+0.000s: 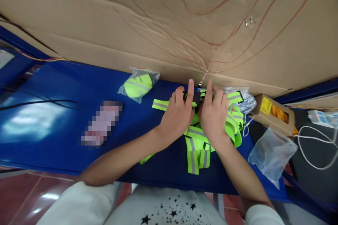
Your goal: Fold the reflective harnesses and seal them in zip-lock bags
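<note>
A neon yellow-green reflective strap vest (194, 134) with grey stripes lies bunched on the blue tabletop. At its far side my left hand (177, 114) is closed on it, with the index finger stretched forward. My right hand (214, 115), also closed on the vest, rests just to the right with its index finger extended. Between the two hands shows a black piece (195, 98), partly hidden by the fingers; I cannot make out its exact form. One strap end sticks out to the left of my left hand, and others hang toward me.
Left of the vest lies a bagged yellow-green bundle (138, 86) and a blurred-out phone-like object (102, 123). To the right are an empty clear bag (273, 153), a cardboard box (283, 112) and a white cable (314, 140). A cardboard wall (158, 24) rises behind.
</note>
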A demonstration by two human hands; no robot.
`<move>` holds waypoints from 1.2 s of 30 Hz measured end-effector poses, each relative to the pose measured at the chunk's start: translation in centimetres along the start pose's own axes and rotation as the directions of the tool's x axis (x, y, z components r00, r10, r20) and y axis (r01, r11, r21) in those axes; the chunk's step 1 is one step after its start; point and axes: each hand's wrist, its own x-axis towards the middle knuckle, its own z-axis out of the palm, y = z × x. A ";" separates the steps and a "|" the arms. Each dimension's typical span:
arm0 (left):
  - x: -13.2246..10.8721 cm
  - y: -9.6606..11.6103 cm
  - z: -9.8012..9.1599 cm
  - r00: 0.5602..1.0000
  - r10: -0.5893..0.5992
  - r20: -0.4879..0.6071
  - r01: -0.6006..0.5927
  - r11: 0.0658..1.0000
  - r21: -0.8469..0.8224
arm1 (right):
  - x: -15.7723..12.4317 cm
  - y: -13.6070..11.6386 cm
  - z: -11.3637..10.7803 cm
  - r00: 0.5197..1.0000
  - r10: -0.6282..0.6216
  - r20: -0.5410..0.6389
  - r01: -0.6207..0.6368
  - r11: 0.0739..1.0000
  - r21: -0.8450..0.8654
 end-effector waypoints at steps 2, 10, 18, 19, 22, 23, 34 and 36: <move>-0.1 -0.1 0.2 1.000 0.002 -0.002 -0.002 1.000 -0.022 | -0.2 -0.2 0.1 0.998 -0.050 0.022 0.048 0.996 0.078; 1.2 -1.2 -4.1 0.998 0.032 -0.053 -0.051 0.914 -0.402 | 1.9 4.9 -4.0 0.918 -0.301 0.258 0.057 0.743 0.666; 0.8 -0.8 -7.5 0.988 0.149 0.045 -0.048 0.567 -0.822 | 1.8 6.5 -6.8 0.898 -0.362 0.249 -0.047 0.485 0.873; 0.8 -0.8 -7.5 0.979 0.190 0.074 -0.027 0.482 -0.876 | 1.6 6.3 -6.9 0.911 -0.321 0.257 -0.107 0.418 0.902; 1.2 -1.2 -7.0 0.975 0.203 0.086 0.013 0.336 -0.942 | 1.0 5.9 -7.2 0.933 -0.183 0.311 -0.285 0.156 0.946; 1.4 -1.3 -6.7 0.979 0.187 0.086 0.020 0.328 -0.944 | 0.9 5.7 -7.3 0.922 -0.171 0.348 -0.341 0.073 0.937; 1.2 -0.1 -6.0 0.955 0.195 0.223 0.173 0.242 -0.955 | 0.3 3.4 -6.4 0.920 0.006 0.391 -0.390 0.113 0.914; 1.1 0.1 -6.0 0.960 0.127 0.249 0.201 0.306 -0.931 | -0.2 3.3 -6.1 0.942 0.040 0.332 -0.333 0.214 0.918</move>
